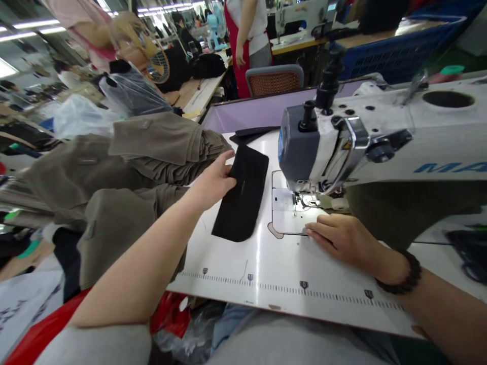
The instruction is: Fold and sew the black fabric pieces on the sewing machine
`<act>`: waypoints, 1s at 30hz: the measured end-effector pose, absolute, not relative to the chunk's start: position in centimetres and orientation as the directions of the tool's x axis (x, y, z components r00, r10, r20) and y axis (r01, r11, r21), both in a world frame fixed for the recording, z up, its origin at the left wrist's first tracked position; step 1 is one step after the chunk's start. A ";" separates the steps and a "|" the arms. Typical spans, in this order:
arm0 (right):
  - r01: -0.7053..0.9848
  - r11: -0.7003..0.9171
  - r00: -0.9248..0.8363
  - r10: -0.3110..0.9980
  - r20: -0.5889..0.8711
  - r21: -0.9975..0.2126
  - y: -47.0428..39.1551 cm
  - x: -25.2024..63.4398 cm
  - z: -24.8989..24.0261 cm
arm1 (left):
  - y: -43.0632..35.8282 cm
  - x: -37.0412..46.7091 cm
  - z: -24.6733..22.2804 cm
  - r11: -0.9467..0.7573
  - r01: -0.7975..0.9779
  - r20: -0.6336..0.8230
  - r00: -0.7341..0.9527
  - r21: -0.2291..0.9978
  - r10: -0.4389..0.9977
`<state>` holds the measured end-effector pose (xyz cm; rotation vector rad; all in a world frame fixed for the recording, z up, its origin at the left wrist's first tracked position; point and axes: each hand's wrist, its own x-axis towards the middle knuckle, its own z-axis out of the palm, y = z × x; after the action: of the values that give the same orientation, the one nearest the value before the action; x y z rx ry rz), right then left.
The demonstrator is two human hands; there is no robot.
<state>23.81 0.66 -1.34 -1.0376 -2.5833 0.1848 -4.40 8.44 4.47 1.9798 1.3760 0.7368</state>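
My left hand (215, 181) grips the left edge of a black fabric piece (245, 195), thumb on top and fingers at its edge. The piece lies slanted on the white sewing table (224, 258), left of the needle. A small slit-like mark shows near its middle. My right hand (342, 235) rests on the table at the front of the metal needle plate (283, 213), its fingers close together. Whether something small is under those fingertips is hidden. Above the plate stands the head of a white and grey sewing machine (300, 142).
Stacks of olive-brown fabric pieces (160, 139) crowd the left side. More black pieces (253, 134) lie behind the held one. A ruler scale (277, 288) runs along the table's front edge. Beyond are a chair (274, 80), a blue crate (395, 58) and a co-worker's red apron (238, 56).
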 end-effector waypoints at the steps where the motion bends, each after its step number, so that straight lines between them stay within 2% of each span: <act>1: 0.638 0.732 -0.680 0.682 0.270 -0.240 0.6 23.8 -1.3 | 7.9 -4.6 4.0 -0.223 0.490 0.081 0.294 0.842 0.952; 3: 0.634 0.739 -0.693 0.673 0.259 -0.225 0.5 23.8 -1.2 | 6.6 -4.3 2.4 -0.165 0.436 0.043 0.274 0.885 0.961; 4: 0.635 0.741 -0.698 0.671 0.250 -0.217 0.5 23.7 -1.2 | 5.8 -4.0 1.5 -0.174 0.499 0.056 0.243 0.849 0.968; 6: 0.634 0.747 -0.707 0.665 0.242 -0.200 0.4 23.7 -1.1 | 4.4 -3.3 0.2 -0.284 0.690 0.168 0.232 0.665 0.958; 8: 0.629 0.755 -0.717 0.655 0.237 -0.186 0.3 23.6 -1.1 | 3.0 -2.6 -0.3 -0.460 0.781 0.268 0.378 0.423 0.886; 9: 0.624 0.760 -0.723 0.649 0.236 -0.182 0.2 23.6 -1.1 | 2.3 -2.2 -0.3 -0.563 0.759 0.273 0.495 0.327 0.825; 12: 0.584 0.791 -0.753 0.612 0.241 -0.183 0.0 23.4 -1.3 | 0.4 -0.8 -0.3 -0.798 0.572 0.165 0.782 0.189 0.600; 14: 0.544 0.820 -0.781 0.572 0.250 -0.177 0.0 23.4 -1.4 | -0.1 0.2 -0.9 -0.848 0.510 0.115 0.843 0.142 0.526; 17: 0.535 0.831 -0.792 0.555 0.254 -0.151 0.2 23.6 -1.7 | 0.3 1.4 -2.1 -0.844 0.527 0.107 0.837 0.102 0.536; 21: 0.588 0.795 -0.755 0.606 0.251 -0.149 0.7 24.1 -1.9 | 2.2 1.8 -2.7 -0.824 0.559 0.119 0.815 0.095 0.567; 30: 0.666 0.733 -0.694 0.677 0.242 -0.139 1.1 24.0 -2.5 | 5.0 2.2 -2.1 -0.859 0.500 0.112 0.853 0.107 0.510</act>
<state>24.03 1.14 -2.51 -1.0547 -2.6589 0.0588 2.17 4.97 -2.14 2.9522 0.8059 0.2098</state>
